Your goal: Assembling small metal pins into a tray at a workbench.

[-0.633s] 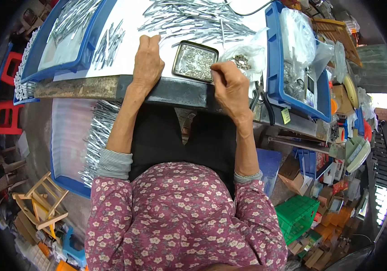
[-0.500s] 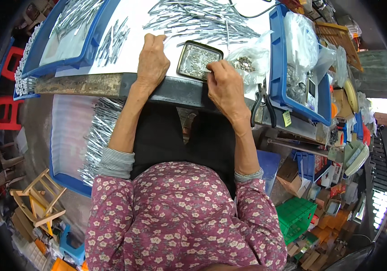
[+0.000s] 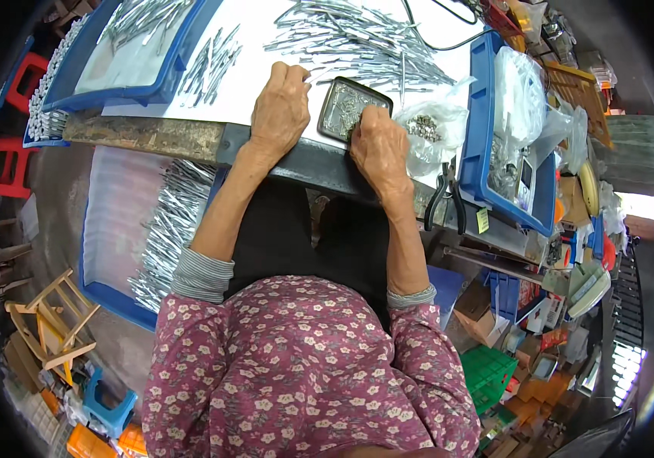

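Observation:
My left hand [image 3: 280,113] is closed in a pinch above the white tabletop, left of a small dark-rimmed tray [image 3: 327,107] of tiny shiny metal pieces. What its fingertips hold, if anything, is too small to make out. Over the tray's right near corner my right hand [image 3: 382,151] is closed, fingertips pointing down and hidden behind the knuckles. Past the tray spreads a pile of thin silver metal strips [image 3: 357,38]. A smaller bunch of strips [image 3: 212,67] lies to the left. Beside my right hand is a clear plastic bag [image 3: 449,122] with small brownish metal pieces.
Black-handled pliers [image 3: 457,202] hang over the table's front edge. A blue bin [image 3: 473,114] with plastic bags bounds the right side; another blue bin [image 3: 163,90] with strips stands at left. Below the table sits a blue-rimmed crate [image 3: 113,294] of strips. A black cable crosses the back.
The whole view has shifted, so the table items appear farther right. Relative to the tray, my right hand has moved slightly left, its fingertips now turned downward. My left hand stays pinched.

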`<move>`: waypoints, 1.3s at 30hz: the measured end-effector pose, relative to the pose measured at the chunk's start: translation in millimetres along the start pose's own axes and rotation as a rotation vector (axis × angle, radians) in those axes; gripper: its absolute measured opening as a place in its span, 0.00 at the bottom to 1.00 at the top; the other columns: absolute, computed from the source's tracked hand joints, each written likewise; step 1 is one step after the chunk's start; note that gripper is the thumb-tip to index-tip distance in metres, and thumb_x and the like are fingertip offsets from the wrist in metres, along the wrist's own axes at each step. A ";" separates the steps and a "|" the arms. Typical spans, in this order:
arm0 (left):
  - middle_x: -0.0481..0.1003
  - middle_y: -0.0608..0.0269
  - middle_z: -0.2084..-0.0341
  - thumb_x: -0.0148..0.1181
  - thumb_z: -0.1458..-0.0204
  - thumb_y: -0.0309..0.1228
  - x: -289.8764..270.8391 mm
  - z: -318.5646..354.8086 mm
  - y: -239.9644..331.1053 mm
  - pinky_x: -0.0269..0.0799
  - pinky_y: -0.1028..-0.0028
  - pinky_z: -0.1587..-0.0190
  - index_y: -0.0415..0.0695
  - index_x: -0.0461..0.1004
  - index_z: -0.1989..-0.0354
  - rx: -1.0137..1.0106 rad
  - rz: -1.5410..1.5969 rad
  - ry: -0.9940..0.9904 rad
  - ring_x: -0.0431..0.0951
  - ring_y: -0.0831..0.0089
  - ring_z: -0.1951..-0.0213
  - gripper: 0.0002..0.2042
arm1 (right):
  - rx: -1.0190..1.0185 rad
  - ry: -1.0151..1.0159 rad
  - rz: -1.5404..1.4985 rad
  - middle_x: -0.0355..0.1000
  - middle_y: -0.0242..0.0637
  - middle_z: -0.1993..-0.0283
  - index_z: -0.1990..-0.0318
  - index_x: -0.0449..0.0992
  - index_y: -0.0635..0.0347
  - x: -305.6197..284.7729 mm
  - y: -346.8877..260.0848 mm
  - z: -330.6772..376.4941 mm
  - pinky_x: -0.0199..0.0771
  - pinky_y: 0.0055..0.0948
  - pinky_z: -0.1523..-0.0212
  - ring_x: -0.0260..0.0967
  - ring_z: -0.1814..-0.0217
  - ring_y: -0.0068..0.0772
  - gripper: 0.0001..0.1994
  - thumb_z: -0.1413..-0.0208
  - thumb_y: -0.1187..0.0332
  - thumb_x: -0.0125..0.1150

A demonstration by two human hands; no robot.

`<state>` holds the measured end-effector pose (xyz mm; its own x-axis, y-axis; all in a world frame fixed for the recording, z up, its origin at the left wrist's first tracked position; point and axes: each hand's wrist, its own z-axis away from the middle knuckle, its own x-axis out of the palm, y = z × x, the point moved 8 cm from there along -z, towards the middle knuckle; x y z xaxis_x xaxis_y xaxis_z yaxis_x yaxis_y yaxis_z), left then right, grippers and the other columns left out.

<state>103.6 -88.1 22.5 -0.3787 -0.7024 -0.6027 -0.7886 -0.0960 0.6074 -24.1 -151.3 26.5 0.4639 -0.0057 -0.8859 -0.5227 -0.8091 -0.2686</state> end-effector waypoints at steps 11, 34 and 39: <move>0.63 0.51 0.69 0.50 0.53 0.22 3.3 -1.1 2.5 0.68 0.64 0.66 0.37 0.64 0.67 -0.010 0.033 -0.051 0.70 0.54 0.68 0.06 | 0.021 0.049 -0.078 0.63 0.51 0.76 0.75 0.63 0.66 1.3 6.2 -1.7 0.62 0.45 0.73 0.64 0.74 0.55 0.05 0.57 0.75 0.52; 0.71 0.51 0.79 0.45 0.50 0.23 5.5 0.0 -0.4 0.68 0.65 0.72 0.36 0.64 0.64 -0.115 0.395 -0.022 0.72 0.58 0.77 0.06 | 0.651 -0.031 -1.488 0.69 0.37 0.76 0.71 0.70 0.69 16.3 51.5 4.7 0.59 0.14 0.84 0.60 0.81 0.17 0.05 0.51 0.76 0.51; 0.69 0.65 0.83 0.45 0.50 0.22 14.1 12.1 13.9 0.62 0.82 0.79 0.35 0.68 0.61 -0.328 0.691 -0.151 0.66 0.84 0.81 0.09 | 0.616 -0.053 -1.546 0.69 0.37 0.75 0.71 0.70 0.69 15.8 52.3 3.4 0.58 0.14 0.83 0.58 0.80 0.15 0.04 0.51 0.76 0.51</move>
<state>81.5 -90.8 16.2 -0.8125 -0.5772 -0.0814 -0.1749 0.1081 0.9786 -46.6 -191.8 -2.8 0.7621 0.5558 0.3322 0.1845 0.3054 -0.9342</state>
